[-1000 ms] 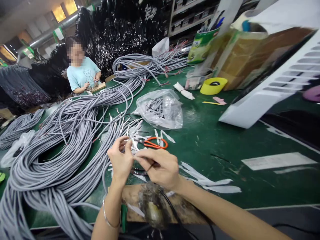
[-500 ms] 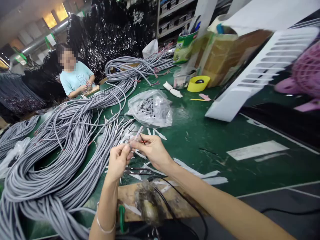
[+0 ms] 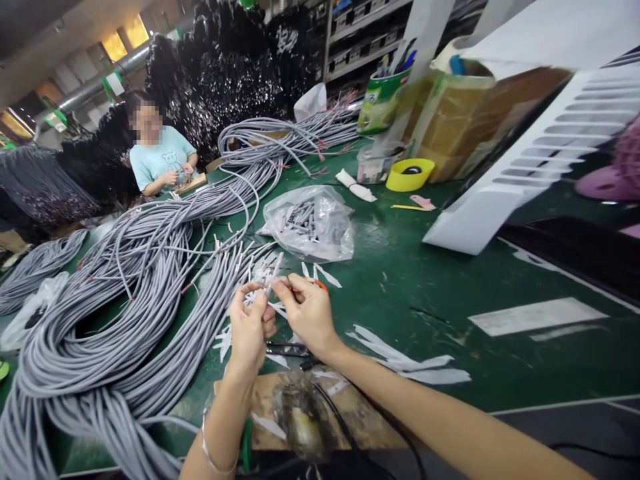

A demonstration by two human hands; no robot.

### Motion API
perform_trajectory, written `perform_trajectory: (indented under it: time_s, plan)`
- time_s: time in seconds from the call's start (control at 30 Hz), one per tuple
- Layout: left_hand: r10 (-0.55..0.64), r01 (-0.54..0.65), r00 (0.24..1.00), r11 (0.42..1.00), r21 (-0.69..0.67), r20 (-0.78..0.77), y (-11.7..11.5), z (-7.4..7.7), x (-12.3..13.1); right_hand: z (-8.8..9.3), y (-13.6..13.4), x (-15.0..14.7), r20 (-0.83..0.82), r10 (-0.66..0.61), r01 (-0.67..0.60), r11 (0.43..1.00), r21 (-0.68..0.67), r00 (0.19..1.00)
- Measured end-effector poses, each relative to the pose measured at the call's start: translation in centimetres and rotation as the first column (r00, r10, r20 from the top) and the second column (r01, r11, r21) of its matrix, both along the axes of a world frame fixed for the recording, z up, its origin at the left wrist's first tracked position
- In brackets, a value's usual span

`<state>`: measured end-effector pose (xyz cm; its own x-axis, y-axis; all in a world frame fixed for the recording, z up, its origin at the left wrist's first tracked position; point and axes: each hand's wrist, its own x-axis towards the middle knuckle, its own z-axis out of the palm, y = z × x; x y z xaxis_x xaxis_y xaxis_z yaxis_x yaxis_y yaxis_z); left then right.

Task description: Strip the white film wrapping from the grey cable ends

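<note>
My left hand (image 3: 253, 323) and my right hand (image 3: 310, 313) meet over the bench, fingertips pinched close together. Between them is something small and thin that I cannot make out; a pale strip-like end (image 3: 277, 265) sticks up just beyond the fingers. An orange piece (image 3: 321, 285) shows behind my right hand's fingers, mostly hidden, and I cannot tell whether that hand grips it. Left of the hands lie the ends of a bundle of grey cables (image 3: 235, 267). Loose white strips (image 3: 327, 275) are scattered around, and a dark tool (image 3: 285, 348) lies under the wrists.
A clear plastic bag (image 3: 335, 233) of small grey pieces sits ahead. Coiled grey cables (image 3: 115, 320) cover the left. A wooden board (image 3: 360, 413) with a wrapped object (image 3: 303, 417) is nearest me. Rightward are a yellow ring (image 3: 410, 175) and a white slotted stand (image 3: 465, 220). Another person (image 3: 163, 160) sits beyond.
The whole view has shifted slightly, so the bench appears further right and lower. My hands stay together; the right fingers have turned a little and more of the orange piece shows.
</note>
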<state>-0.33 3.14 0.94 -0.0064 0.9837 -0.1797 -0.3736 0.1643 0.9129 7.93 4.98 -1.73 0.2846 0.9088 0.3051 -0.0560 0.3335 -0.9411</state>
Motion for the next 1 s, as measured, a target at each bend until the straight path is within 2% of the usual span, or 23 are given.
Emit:
perform_trajectory:
  time_s: [0.07,0.13,0.2,0.3,0.37,0.4,0.5,0.63,0.7,0.83,0.93,1.0]
  plan:
    - [0.016,-0.017,1.0,1.0,0.016,0.02,-0.1,0.1,-0.1,0.2,-0.2,0.5,0.146,-0.084,0.062,0.987,0.148,0.986]
    - [0.021,-0.021,1.0,0.999,0.024,0.024,-0.1,0.2,-0.2,0.3,-0.3,1.0,0.271,-0.182,0.087,0.942,0.325,0.945]
    - [0.012,-0.012,1.0,0.999,0.032,0.016,-0.1,0.2,-0.4,0.3,-0.4,1.0,0.268,-0.192,0.081,0.923,0.375,0.944]
    - [0.019,-0.019,1.0,0.998,0.058,0.008,0.0,0.2,-0.5,0.4,-0.4,0.6,-0.013,0.012,-0.01,0.99,0.142,1.0]
    - [0.031,-0.032,0.999,0.997,0.068,0.012,0.0,0.0,-0.6,0.5,-0.2,0.2,-0.2,0.137,-0.14,0.99,0.001,0.97]
    - [0.033,-0.034,0.999,0.997,0.071,0.012,0.0,0.0,-0.6,0.6,0.0,0.1,-0.244,0.183,-0.196,0.98,-0.031,0.952]
    - [0.036,-0.033,0.999,0.995,0.095,-0.03,-0.2,-0.1,-0.5,0.8,0.2,0.1,-0.248,0.243,-0.263,0.963,-0.05,0.938]
    - [0.07,-0.052,0.988,0.991,0.127,-0.139,-0.3,-0.2,-0.3,1.1,0.1,0.6,-0.121,0.127,-0.13,0.991,-0.02,0.985]
    - [0.079,-0.06,0.983,0.991,0.121,-0.163,-0.2,-0.3,-0.2,1.2,-0.1,0.8,-0.068,0.108,-0.109,0.994,0.002,0.992]
    - [0.149,-0.127,0.972,0.984,0.124,-0.184,0.5,-1.0,-0.2,1.6,-0.4,0.9,-0.055,0.26,-0.255,0.964,0.081,0.964]
    - [0.174,-0.165,0.98,0.982,0.091,-0.1,0.8,-0.9,-0.7,1.6,-0.4,0.9,-0.061,0.315,-0.308,0.946,0.101,0.947]
    - [0.063,-0.064,0.998,0.997,0.039,0.017,0.9,-0.5,-1.4,1.4,0.0,0.8,-0.147,0.284,-0.29,0.957,-0.017,0.947]
